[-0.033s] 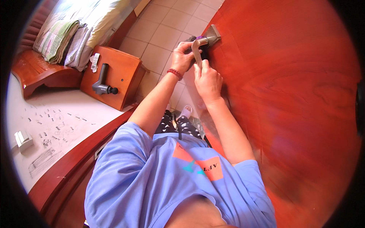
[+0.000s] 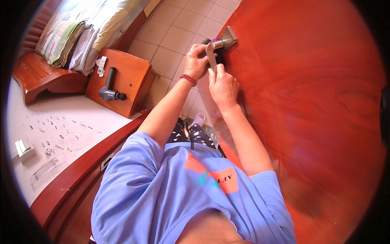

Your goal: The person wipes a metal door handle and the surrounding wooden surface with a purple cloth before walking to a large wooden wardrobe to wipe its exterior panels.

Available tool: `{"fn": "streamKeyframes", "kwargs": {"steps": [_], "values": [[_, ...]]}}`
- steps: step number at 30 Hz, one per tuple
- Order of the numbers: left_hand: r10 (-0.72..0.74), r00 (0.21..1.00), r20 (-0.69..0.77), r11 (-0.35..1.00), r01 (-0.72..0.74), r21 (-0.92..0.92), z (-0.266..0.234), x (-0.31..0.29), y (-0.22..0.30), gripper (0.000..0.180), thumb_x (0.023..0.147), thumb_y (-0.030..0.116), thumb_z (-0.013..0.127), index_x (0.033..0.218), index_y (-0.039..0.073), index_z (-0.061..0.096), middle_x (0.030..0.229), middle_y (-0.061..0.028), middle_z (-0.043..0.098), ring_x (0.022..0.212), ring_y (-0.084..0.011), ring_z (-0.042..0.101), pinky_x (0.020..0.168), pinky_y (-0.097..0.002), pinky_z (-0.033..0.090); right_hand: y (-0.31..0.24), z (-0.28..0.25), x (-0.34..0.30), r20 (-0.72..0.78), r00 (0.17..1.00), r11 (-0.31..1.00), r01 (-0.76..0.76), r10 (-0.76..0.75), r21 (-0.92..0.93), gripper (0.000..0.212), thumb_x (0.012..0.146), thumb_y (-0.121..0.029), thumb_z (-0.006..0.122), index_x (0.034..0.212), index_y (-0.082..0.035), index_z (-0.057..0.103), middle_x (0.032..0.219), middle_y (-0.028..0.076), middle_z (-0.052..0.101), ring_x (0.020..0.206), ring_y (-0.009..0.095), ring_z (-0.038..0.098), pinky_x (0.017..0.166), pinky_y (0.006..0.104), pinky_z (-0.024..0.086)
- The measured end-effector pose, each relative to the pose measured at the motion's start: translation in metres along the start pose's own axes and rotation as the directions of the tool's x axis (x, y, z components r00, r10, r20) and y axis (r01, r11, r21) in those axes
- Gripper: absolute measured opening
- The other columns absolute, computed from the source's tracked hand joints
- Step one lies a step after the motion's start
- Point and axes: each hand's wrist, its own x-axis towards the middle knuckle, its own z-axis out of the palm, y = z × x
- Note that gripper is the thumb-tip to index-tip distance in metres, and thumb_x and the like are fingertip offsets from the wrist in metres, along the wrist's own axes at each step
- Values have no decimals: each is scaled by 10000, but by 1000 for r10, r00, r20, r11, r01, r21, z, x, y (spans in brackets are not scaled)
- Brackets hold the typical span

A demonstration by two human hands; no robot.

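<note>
My right hand point(image 2: 224, 87) is closed around the lower end of a tool with a curved tan handle point(image 2: 211, 55) and a flared, flat grey head point(image 2: 230, 38). The head lies by the far left edge of the red wooden tabletop point(image 2: 308, 105). My left hand point(image 2: 196, 62), wearing a red bead bracelet point(image 2: 188, 79), is closed just left of the handle. Its fingertips are partly hidden behind the handle, by a dark and purple thing point(image 2: 215, 41) whose kind I cannot make out.
To the left, a wooden stool-like stand point(image 2: 136, 67) carries a grey massage gun point(image 2: 109, 87) and a white remote point(image 2: 101, 66). Folded cloths point(image 2: 65, 44) lie on a bed beyond it. A white marked surface point(image 2: 81, 110) holds a small white box point(image 2: 25, 150). Tiled floor point(image 2: 174, 38) runs between.
Both hands and the tool have shifted very slightly to the right. Less of the dark thing shows behind my left fingers.
</note>
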Motion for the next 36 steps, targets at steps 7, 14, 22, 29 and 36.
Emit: {"fn": "streamKeyframes", "kwargs": {"steps": [7, 14, 22, 29, 36], "values": [[124, 992, -13, 992, -124, 38, 2, -16, 2, 258, 803, 56, 820, 1054, 35, 765, 1039, -48, 656, 958, -164, 635, 844, -300, 522, -1, 0, -2, -1, 1000, 1000, 27, -27, -3, 300, 1018, -360, 568, 953, -70, 528, 762, 247, 684, 736, 503, 655, 629, 616, 495], [349, 932, 100, 778, -348, 523, -2, -26, 13, 267, 831, 107, 724, 1092, 163, 727, 1050, -9, 654, 858, -268, 682, 702, -375, 557, -4, -2, -2, -13, 1000, 999, 7, -8, -51, 294, 1025, -356, 565, 962, -70, 537, 764, 247, 685, 736, 497, 656, 635, 611, 492], [244, 961, 133, 893, -276, 354, -18, -16, 22, 190, 836, 93, 724, 1017, 110, 778, 987, -84, 672, 871, -283, 685, 777, -373, 557, 2, -7, 0, -18, 999, 995, 25, -27, -93, 308, 1027, -367, 545, 975, -63, 527, 782, 238, 696, 730, 494, 665, 647, 611, 508], [183, 983, 14, 981, -184, 62, -8, 23, 129, 188, 832, 157, 795, 984, 48, 781, 906, -125, 761, 843, -196, 730, 783, -321, 569, 0, -10, -3, 27, 999, 997, -40, 41, -60, 294, 1019, -348, 547, 1016, -54, 547, 836, 273, 688, 796, 528, 644, 703, 627, 495], [319, 907, 273, 851, -401, 338, 10, 12, 116, 236, 726, 141, 861, 865, 82, 680, 896, -102, 715, 868, -297, 697, 782, -375, 558, -12, -17, -7, 117, 989, 995, -83, 89, -49, 370, 1004, -349, 549, 1255, -77, 543, 976, 293, 686, 878, 523, 647, 764, 619, 507]]}}
